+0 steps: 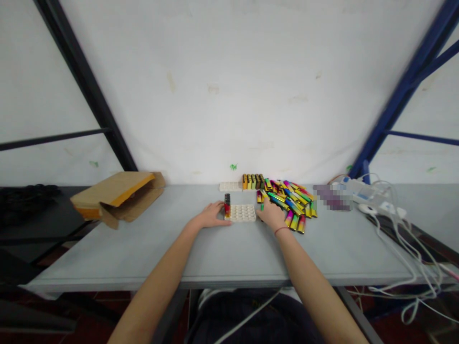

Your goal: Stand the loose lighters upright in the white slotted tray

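A white tray [244,213] with rows of round holes lies on the table in front of me. Along its left end stands a short row of red lighters [227,209] with dark tops. My left hand [212,215] curls around that end, fingers by the lighters and thumb at the near corner. Just past the tray's right end, my right hand [271,215] has its fingers bent down around a lighter with a green part showing; the hand covers most of it. To its right spreads a loose pile of shiny multicoloured lighters [294,206].
Behind, a second white tray [230,186] has upright yellow-green lighters [253,181] on its right. An opened cardboard box [118,193] lies at the left. White cables and a power strip [362,190] crowd the right side. A wall backs the table.
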`<state>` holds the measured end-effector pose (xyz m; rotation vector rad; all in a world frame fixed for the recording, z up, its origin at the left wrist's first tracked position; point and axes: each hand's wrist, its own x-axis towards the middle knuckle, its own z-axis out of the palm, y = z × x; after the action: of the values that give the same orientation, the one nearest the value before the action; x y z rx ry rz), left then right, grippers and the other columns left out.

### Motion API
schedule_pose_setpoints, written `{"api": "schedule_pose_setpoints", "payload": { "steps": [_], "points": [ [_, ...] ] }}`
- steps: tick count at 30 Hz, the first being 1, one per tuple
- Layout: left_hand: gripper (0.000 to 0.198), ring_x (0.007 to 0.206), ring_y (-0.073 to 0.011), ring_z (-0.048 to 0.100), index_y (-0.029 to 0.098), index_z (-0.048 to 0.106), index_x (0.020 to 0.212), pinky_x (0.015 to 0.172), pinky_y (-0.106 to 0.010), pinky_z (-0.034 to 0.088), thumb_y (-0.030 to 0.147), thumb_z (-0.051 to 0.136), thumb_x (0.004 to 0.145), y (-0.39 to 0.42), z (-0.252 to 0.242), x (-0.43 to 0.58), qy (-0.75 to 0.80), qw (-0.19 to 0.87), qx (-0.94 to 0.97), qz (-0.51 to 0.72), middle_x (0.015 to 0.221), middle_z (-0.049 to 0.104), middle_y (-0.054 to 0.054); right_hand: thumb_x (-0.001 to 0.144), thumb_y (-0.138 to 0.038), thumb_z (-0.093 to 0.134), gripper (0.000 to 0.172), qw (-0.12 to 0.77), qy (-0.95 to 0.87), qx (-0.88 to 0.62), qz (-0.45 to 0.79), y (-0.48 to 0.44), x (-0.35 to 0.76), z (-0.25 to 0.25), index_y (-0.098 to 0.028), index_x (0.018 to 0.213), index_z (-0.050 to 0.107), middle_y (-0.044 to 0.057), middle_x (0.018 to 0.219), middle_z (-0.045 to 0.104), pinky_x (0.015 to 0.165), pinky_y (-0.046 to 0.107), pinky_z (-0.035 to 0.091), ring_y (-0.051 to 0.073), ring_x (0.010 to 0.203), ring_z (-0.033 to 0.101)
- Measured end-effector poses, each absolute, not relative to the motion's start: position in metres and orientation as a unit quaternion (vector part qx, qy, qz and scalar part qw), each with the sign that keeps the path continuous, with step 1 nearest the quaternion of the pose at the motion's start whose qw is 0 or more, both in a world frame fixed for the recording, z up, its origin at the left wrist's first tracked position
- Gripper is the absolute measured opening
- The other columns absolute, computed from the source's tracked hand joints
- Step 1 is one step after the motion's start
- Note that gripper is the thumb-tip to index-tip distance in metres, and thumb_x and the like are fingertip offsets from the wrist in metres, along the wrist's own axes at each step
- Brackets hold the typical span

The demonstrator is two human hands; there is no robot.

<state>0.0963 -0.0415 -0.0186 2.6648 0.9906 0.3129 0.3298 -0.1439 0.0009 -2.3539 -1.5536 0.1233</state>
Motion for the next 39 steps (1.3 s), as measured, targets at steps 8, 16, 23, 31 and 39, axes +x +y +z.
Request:
{"api": "schedule_pose_setpoints", "payload": {
  "steps": [8, 16, 23, 31, 39],
  "points": [
    [0.077, 0.127, -0.0328, 0.044, 0.017, 0.048, 0.133, 0.107, -0.039, 0.032, 0.06, 0.068, 0.072, -0.042, -0.017, 0.098, 0.341, 0.13, 0.925, 0.103, 0.138, 0.049, -0.012, 0.078, -0.028, 0.057, 0.024, 0.147, -0.576, -0.801, 0.064, -0.139, 0.335, -0.004, -0.011, 0.093, 0.065, 0.02, 0.095, 0.068, 0.076, 0.031, 0.046, 0.028, 0.093, 0.065],
    [0.076, 0.128, -0.0322, 0.042, 0.018, 0.046, 0.134, 0.108, -0.04, 0.03, 0.058, 0.068, 0.073, -0.042, -0.017, 0.098, 0.337, 0.132, 0.927, 0.098, 0.14, 0.047, -0.012, 0.086, -0.019, 0.042, 0.032, 0.366, -0.628, -0.682, 0.082, -0.129, 0.333, -0.011, -0.017, 0.117, 0.05, 0.008, 0.094, 0.067, 0.078, 0.03, 0.045, 0.021, 0.086, 0.063],
    [0.076, 0.128, -0.0331, 0.043, 0.016, 0.047, 0.133, 0.108, -0.042, 0.03, 0.057, 0.07, 0.073, -0.041, -0.018, 0.097, 0.331, 0.146, 0.926, 0.109, 0.14, 0.047, -0.014, 0.091, -0.035, 0.039, 0.025, 0.444, -0.634, -0.63, 0.064, -0.123, 0.325, -0.013, -0.017, 0.1, 0.055, 0.009, 0.089, 0.065, 0.076, 0.03, 0.044, 0.021, 0.083, 0.06],
    [0.077, 0.129, -0.0322, 0.042, 0.017, 0.046, 0.134, 0.108, -0.042, 0.029, 0.057, 0.07, 0.073, -0.039, -0.02, 0.097, 0.331, 0.143, 0.926, 0.109, 0.141, 0.046, -0.013, 0.091, -0.042, 0.039, 0.029, 0.49, -0.601, -0.63, 0.043, -0.131, 0.319, -0.005, -0.019, 0.08, 0.053, 0.002, 0.069, 0.057, 0.065, 0.026, 0.04, 0.017, 0.067, 0.053],
    [0.074, 0.127, -0.0328, 0.044, 0.018, 0.05, 0.131, 0.108, -0.041, 0.031, 0.057, 0.071, 0.071, -0.04, -0.02, 0.097, 0.341, 0.138, 0.923, 0.112, 0.138, 0.05, -0.012, 0.094, -0.03, 0.023, 0.042, 0.547, -0.512, -0.657, 0.078, -0.131, 0.32, -0.006, -0.02, 0.061, 0.048, 0.0, 0.052, 0.044, 0.054, 0.027, 0.034, 0.016, 0.055, 0.045]
  ]
}}
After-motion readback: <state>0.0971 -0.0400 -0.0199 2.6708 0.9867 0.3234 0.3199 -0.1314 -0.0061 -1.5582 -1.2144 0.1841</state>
